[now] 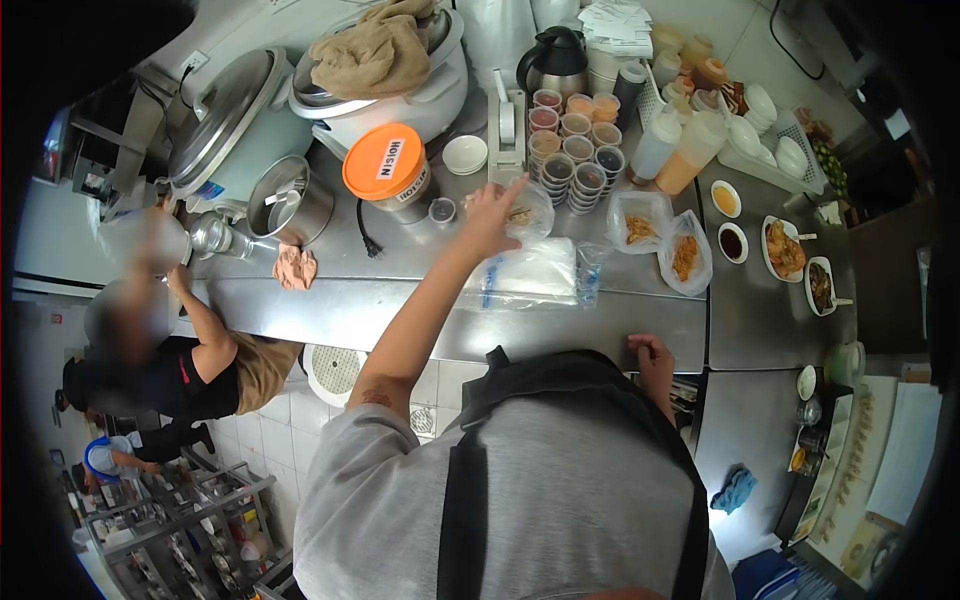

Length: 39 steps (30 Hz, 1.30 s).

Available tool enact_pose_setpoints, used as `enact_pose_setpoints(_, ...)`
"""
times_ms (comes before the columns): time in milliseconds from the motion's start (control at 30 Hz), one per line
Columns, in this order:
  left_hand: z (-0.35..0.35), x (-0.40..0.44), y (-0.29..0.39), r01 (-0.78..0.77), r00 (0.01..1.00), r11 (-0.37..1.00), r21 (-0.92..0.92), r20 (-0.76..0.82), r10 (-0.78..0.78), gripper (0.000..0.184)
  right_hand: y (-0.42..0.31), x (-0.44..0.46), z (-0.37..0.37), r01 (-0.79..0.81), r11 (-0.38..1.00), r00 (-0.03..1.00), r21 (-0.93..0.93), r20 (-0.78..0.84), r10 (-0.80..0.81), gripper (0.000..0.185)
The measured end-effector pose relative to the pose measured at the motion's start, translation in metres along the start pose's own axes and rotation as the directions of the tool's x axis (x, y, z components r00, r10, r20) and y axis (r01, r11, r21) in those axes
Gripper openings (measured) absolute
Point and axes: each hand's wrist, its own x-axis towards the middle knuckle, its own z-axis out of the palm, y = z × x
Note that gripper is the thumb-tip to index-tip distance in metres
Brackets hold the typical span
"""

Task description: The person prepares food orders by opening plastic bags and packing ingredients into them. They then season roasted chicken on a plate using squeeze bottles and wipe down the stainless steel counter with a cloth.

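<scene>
My left hand (491, 218) is stretched over the steel counter, its fingers spread beside a clear plastic bag (534, 214) with a little food in it. Whether the fingertips touch the bag is hard to see. Just behind stands a bag sealer (506, 135) with a white lever. Below the hand lies a pack of clear plastic bags (535, 273). Down at the counter's front edge, my right hand (653, 362) has its fingers curled, and nothing shows in them. Two open bags of orange-brown food, one bag (638, 222) and another bag (685, 254), lie to the right.
Stacked sauce cups (575, 150), squeeze bottles (692, 150) and a thermal jug (556, 62) stand behind. Leftward are an orange-lidded hoisin tub (385, 165), a steel pot (291, 200) and large cookers. Dishes of food (783, 250) sit right. A co-worker (200, 355) stands at left.
</scene>
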Motion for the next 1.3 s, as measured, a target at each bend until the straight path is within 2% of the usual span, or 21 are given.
enact_pose_setpoints(33,-0.001,0.004,0.007,0.001,0.999,1.0,0.023,0.046,-0.002,0.106,-0.004,0.001,0.005,-0.018,1.0,1.0,-0.001,0.008,0.018,0.022)
enact_pose_setpoints(133,0.036,0.013,-0.006,0.068,0.996,0.996,-0.053,-0.047,-0.071,0.074,-0.014,-0.001,0.015,-0.004,0.998,1.0,0.063,-0.029,0.005,0.021)
enact_pose_setpoints(233,0.058,0.01,-0.01,0.069,0.989,0.997,-0.043,-0.124,-0.074,0.036,-0.02,-0.013,0.012,0.03,1.0,0.998,0.009,-0.052,-0.029,0.019)
enact_pose_setpoints(333,0.062,0.003,-0.002,0.01,1.0,1.0,-0.021,0.001,-0.01,0.017,-0.012,-0.031,0.004,0.032,0.997,0.995,-0.066,-0.09,-0.038,0.018)
enact_pose_setpoints(433,0.073,0.003,0.0,-0.035,0.998,0.996,0.077,-0.048,0.039,0.025,0.006,-0.052,-0.005,-0.046,0.974,0.997,-0.223,-0.067,0.032,0.023)
enact_pose_setpoints(533,0.08,-0.013,0.022,-0.087,0.99,0.968,0.236,0.132,0.056,0.042,0.019,-0.075,-0.008,-0.13,0.967,0.992,-0.217,-0.02,0.129,0.02)
enact_pose_setpoints(633,0.088,-0.048,0.046,-0.177,0.976,0.935,0.309,0.177,0.126,0.057,0.101,-0.098,-0.006,-0.177,0.906,0.98,-0.385,0.014,0.198,0.022)
enact_pose_setpoints(700,0.065,-0.068,0.076,-0.183,0.983,0.928,0.326,0.073,0.168,0.064,0.151,-0.118,-0.001,-0.266,0.784,0.949,-0.561,-0.008,0.316,0.03)
enact_pose_setpoints(733,0.048,-0.077,0.099,-0.196,0.979,0.954,0.229,-0.006,0.202,0.064,0.169,-0.125,0.002,-0.308,0.705,0.925,-0.639,-0.028,0.378,0.034)
enact_pose_setpoints(767,0.033,-0.085,0.121,-0.213,0.971,0.969,0.129,-0.084,0.224,0.063,0.179,-0.129,0.003,-0.307,0.709,0.913,-0.635,0.014,0.407,0.035)
enact_pose_setpoints(833,0.022,-0.099,0.146,-0.283,0.954,0.907,-0.31,0.002,0.299,0.057,0.199,-0.137,0.007,-0.299,0.719,0.881,-0.627,0.109,0.461,0.037)
enact_pose_setpoints(900,0.04,-0.108,0.153,-0.316,0.824,0.767,-0.558,0.239,0.513,0.043,0.289,-0.153,0.023,-0.206,0.637,0.823,-0.743,0.22,0.523,0.033)
enact_pose_setpoints(933,0.066,-0.112,0.153,-0.102,0.732,0.702,-0.705,0.425,0.532,0.039,0.331,-0.16,0.03,-0.145,0.6,0.789,-0.787,0.274,0.55,0.031)
enact_pose_setpoints(967,0.102,-0.116,0.149,0.147,0.589,0.624,-0.768,0.575,0.569,0.036,0.318,-0.177,0.024,-0.178,0.612,0.757,-0.771,0.29,0.585,0.03)
enact_pose_setpoints(1000,0.131,-0.119,0.144,0.402,0.408,0.54,-0.74,0.672,0.618,0.032,0.309,-0.186,0.02,-0.199,0.619,0.75,-0.76,0.289,0.595,0.03)
enact_pose_setpoints(1100,0.175,-0.137,0.137,0.049,0.271,0.766,-0.641,0.747,0.608,0.028,0.267,-0.222,0.008,-0.313,0.663,0.761,-0.681,0.238,0.604,0.03)
enact_pose_setpoints(1200,0.117,-0.172,0.132,-0.135,0.36,0.718,-0.683,0.642,0.677,0.03,0.217,-0.261,-0.003,-0.437,0.714,0.799,-0.548,0.127,0.587,0.029)
enact_pose_setpoints(1267,0.152,-0.198,0.127,-0.201,0.236,0.836,-0.511,0.803,0.548,0.023,0.188,-0.28,-0.01,-0.477,0.742,0.823,-0.47,0.056,0.565,0.028)
enact_pose_setpoints(1300,0.158,-0.209,0.133,-0.173,0.198,0.886,-0.43,0.866,0.459,0.021,0.175,-0.289,-0.013,-0.491,0.756,0.833,-0.432,0.021,0.553,0.028)
